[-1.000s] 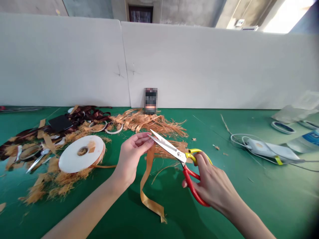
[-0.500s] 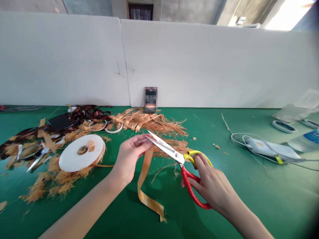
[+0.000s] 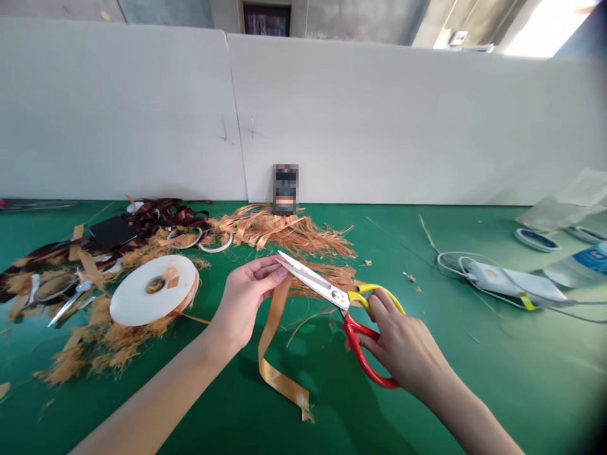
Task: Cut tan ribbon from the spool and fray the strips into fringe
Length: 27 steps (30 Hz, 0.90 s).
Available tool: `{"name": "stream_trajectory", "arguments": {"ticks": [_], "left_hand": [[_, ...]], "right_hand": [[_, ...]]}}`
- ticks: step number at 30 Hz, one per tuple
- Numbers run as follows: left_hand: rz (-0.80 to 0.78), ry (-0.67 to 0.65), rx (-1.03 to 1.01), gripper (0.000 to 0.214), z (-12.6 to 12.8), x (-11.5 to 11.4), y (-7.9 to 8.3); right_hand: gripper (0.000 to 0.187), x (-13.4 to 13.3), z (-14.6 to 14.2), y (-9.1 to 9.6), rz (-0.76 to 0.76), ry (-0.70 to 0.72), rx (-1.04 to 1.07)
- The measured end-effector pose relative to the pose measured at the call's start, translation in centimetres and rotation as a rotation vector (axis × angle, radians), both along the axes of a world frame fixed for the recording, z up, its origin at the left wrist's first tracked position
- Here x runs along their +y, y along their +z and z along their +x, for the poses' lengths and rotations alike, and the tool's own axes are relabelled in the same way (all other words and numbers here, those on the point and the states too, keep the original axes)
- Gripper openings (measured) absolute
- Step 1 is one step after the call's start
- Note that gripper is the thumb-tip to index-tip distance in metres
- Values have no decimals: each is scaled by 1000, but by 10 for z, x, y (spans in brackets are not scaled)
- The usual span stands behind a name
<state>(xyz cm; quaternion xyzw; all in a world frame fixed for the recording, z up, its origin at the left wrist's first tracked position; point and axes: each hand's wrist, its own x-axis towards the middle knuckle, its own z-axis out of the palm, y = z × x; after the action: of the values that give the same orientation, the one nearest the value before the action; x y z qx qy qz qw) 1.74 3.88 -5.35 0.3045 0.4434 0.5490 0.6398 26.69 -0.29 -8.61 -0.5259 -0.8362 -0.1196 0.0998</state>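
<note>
My left hand (image 3: 246, 297) pinches a tan ribbon (image 3: 274, 322) between thumb and fingers. The ribbon hangs down from the pinch, and its frayed free end lies on the green table (image 3: 427, 404). In my right hand (image 3: 398, 341) is a pair of scissors (image 3: 334, 296) with one yellow and one red handle. The blades point up and left, their tips right at my left fingertips and the top of the ribbon. They look nearly closed; whether ribbon lies between them is hard to see. A white ribbon spool (image 3: 154, 291) lies left of my left hand.
Frayed ribbon strips (image 3: 284, 230) lie behind my hands, below a blurred phone-like object (image 3: 285, 188) against the white partition (image 3: 403, 120). Dark brown ribbon (image 3: 165, 215) and small snips (image 3: 71, 303) are at left. A power strip (image 3: 516, 283) and water bottle (image 3: 581, 265) stand right.
The scissor blades have drawn closer together, the red handle moving up towards the yellow one. My left hand keeps its pinch on the ribbon. The whole view has shifted slightly.
</note>
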Motion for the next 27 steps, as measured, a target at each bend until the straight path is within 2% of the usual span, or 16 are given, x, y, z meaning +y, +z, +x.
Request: {"name": "stream_trajectory", "arguments": {"ticks": [5, 9, 12, 16, 20, 24, 27], "left_hand": [[-11, 12, 14, 21, 1, -2, 4], [-11, -9, 42, 25, 2, -4, 6], [22, -20, 48, 29, 3, -4, 5], [82, -25, 71, 32, 3, -2, 5], [177, -15, 177, 27, 4, 4, 6], [259, -4, 295, 18, 4, 10, 7], [268, -25, 309, 14, 4, 13, 10]], "right_hand": [[20, 0, 0, -4, -78, -19, 9], [19, -1, -1, -8, -176, -105, 45], [17, 3, 4, -12, -167, -209, 70], [21, 16, 25, -15, -143, -392, 64], [26, 31, 53, -21, -140, -551, 34], [32, 43, 78, -30, -154, -647, 29], [37, 51, 95, -35, -184, -681, 57]]}}
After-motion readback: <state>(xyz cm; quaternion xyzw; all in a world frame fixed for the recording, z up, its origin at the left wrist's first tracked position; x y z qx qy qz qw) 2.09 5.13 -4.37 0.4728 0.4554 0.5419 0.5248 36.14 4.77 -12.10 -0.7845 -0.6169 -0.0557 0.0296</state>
